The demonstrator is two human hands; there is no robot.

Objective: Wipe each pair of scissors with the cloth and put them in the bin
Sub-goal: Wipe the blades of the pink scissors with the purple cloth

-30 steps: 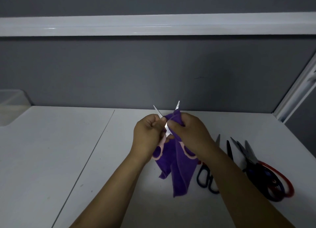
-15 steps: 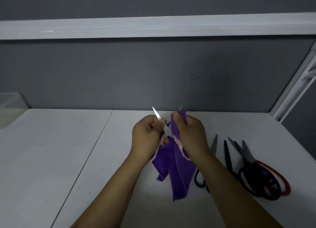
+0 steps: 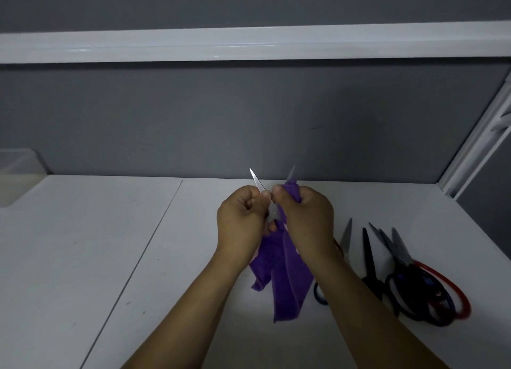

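while both hands are raised over the counter (image 3: pixel 105 252), the purple cloth (image 3: pixel 289 283) hangs between them and marks the place of everything else. the left hand (image 3: pixel 242 220) is just left of the cloth's upper part. its grip is clenched around the held scissors (image 3: pixel 257 182) near the pivot, with the fingers curled in and the thumb up by the base of the bare blade. that blade sticks up and leans left, above the cloth's top edge. the right hand (image 3: pixel 307 219) is just right of the same spot, its grip grasping the cloth, which is bunched around the second blade. only that blade's tip pokes out above the fabric. the two blades stand spread in a v. the handles are mostly hidden behind the hands and the cloth, so i cannot tell how they are held lower down. below the hands the cloth falls in two loose folds. i cannot tell whether its lower end touches the counter. to the right of the cloth, several loose scissors (image 3: pixel 398 254) lie on the counter, tips pointing away from the person, their dark, blue and red handles overlapping in a heap. far to the left of the cloth, at the frame's edge, a translucent bin (image 3: pixel 16 172) stands on the counter by the grey wall (image 3: pixel 249 119)
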